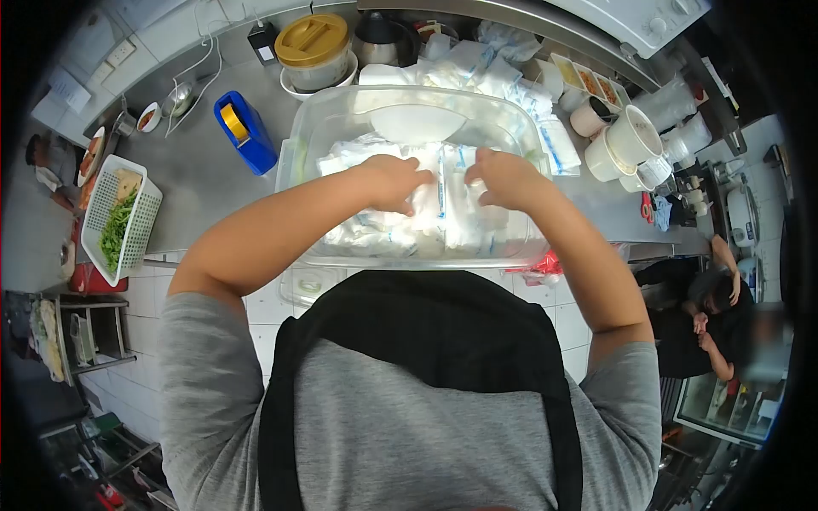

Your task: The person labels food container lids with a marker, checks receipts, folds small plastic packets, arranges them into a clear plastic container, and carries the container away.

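Between both hands (394, 183) lie white packets (441, 192).

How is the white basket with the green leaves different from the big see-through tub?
The white basket has little holes all over its sides, but the clear tub has smooth sides without that pattern. The basket looks smaller; the tub is much bigger. The basket holds green leaves, while the tub holds white packets with blue marks. Both are open at the top and have things inside.
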Demonstrator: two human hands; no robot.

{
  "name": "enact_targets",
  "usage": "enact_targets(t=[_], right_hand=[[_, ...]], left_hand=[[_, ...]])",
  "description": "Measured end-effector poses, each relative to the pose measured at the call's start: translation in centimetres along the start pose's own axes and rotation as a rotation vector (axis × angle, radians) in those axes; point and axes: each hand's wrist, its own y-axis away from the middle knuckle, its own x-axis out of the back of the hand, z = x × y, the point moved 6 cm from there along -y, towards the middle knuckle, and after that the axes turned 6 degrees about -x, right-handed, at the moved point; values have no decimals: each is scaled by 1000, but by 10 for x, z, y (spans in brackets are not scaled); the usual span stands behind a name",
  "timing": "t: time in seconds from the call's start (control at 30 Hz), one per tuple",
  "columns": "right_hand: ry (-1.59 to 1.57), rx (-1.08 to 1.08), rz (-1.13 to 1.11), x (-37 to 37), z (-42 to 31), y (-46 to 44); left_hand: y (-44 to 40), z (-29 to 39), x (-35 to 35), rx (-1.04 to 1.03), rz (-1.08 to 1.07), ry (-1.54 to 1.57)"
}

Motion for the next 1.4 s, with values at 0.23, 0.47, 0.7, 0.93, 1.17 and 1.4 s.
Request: enact_targets(t=[0.23,0.47,0.7,0.93,1.17,1.4], right_hand=[[-246,176,214,10,-12,-2],[-499,163,670,40,8,46],[-453,192,754,36,-38,30],[-1762,84,864,33,55,-19],[-1805,-504,394,5,159,-180],[-1271,-648,449,-26,184,-273]], left_hand=[[19,10,-1,-203,234,-206],[28,-13,-24,-108,61,-143],[62,-38,6,-107,300,-103],[25,-21,-16,-192,201,54],[8,-32,-2,-95,407,479],[-22,-58,-19,225,633,959]])
